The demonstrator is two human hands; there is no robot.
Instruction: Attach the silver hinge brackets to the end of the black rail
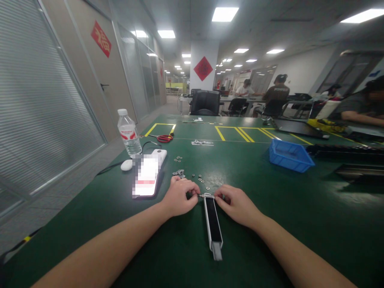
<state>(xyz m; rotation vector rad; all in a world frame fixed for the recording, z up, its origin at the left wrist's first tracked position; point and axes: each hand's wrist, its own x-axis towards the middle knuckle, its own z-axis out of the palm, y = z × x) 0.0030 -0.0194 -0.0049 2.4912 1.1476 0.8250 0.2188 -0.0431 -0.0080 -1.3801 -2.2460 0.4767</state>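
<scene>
A long, narrow white housing with a black inner face (213, 220) lies on the green table, its grey end piece pointing toward me. At its far end, my left hand (181, 196) pinches a small thin metal part that reaches the housing's left corner; its exact kind is too small to tell. My right hand (237, 203) is closed at the far right corner, fingertips touching the housing's end. Just beyond my hands lie several small rings and nuts (200, 176). A little heap of grey metal pieces (179, 173) sits behind my left hand.
Left of my hands are a lit phone (147, 176), a white round object (126, 165) and a water bottle (129, 136). Red-handled scissors (165, 138) lie farther back. A blue bin (290, 155) stands at right. Other people sit beyond the table.
</scene>
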